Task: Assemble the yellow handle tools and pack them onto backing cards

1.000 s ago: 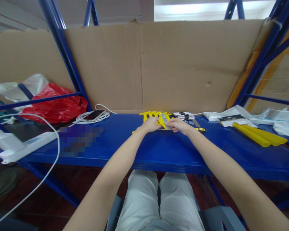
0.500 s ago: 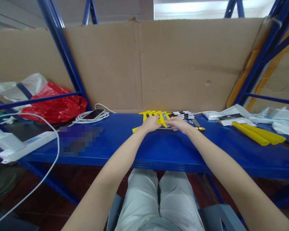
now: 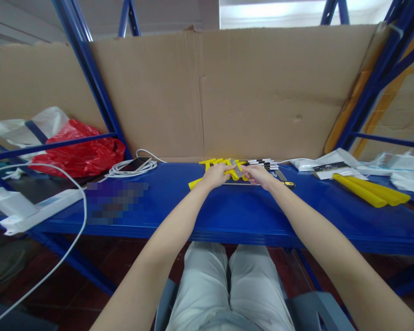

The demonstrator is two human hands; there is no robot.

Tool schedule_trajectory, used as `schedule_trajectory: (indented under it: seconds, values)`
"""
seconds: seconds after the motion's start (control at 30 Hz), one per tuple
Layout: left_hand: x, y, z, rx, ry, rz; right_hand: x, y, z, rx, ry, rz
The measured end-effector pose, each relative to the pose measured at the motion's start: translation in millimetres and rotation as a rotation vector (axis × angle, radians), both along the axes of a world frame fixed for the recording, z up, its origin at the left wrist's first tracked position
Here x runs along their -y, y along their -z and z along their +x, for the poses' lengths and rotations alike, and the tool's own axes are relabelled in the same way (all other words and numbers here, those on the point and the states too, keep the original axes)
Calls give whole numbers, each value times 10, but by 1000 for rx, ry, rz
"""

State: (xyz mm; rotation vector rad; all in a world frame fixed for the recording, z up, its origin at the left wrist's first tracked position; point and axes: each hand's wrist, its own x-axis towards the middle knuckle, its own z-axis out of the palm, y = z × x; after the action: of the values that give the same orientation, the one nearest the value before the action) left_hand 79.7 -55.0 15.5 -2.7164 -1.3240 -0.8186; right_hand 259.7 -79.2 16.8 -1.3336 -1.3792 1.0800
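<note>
A yellow tool with a flat grey piece (image 3: 235,169) is held up between my two hands above the blue bench. My left hand (image 3: 214,176) is closed on its left side, fingers wrapped round the yellow part. From the right, my right hand (image 3: 258,176) pinches the tool's edge with thumb and fingers. Just behind, more yellow plastic pieces (image 3: 209,162) lie in a row, partly covered by my left hand. Several white-and-black sticks (image 3: 265,162) lie to the right of them. A yellow-and-black handle (image 3: 289,185) pokes out beyond my right hand.
A cardboard wall (image 3: 262,92) closes off the back of the blue bench (image 3: 234,214). On the left are a power strip (image 3: 43,209), a coiled white cable with a phone (image 3: 136,164) and a red bag (image 3: 83,149). Yellow tubes (image 3: 369,191) and plastic packets (image 3: 334,161) lie right.
The yellow tool has turned between my hands, so its grey piece now sits at a different angle. My right hand has shifted slightly to the right; my left hand has barely moved.
</note>
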Motion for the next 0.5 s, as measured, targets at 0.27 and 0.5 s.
schedule_trajectory:
  seconds: [0.27,0.5]
  values:
    - [23,-34,-25,2,-33,-18,-169,33,449,883,420,237]
    - [70,-45,12,-62,3,-38,-144,40,512,1212,331,-50]
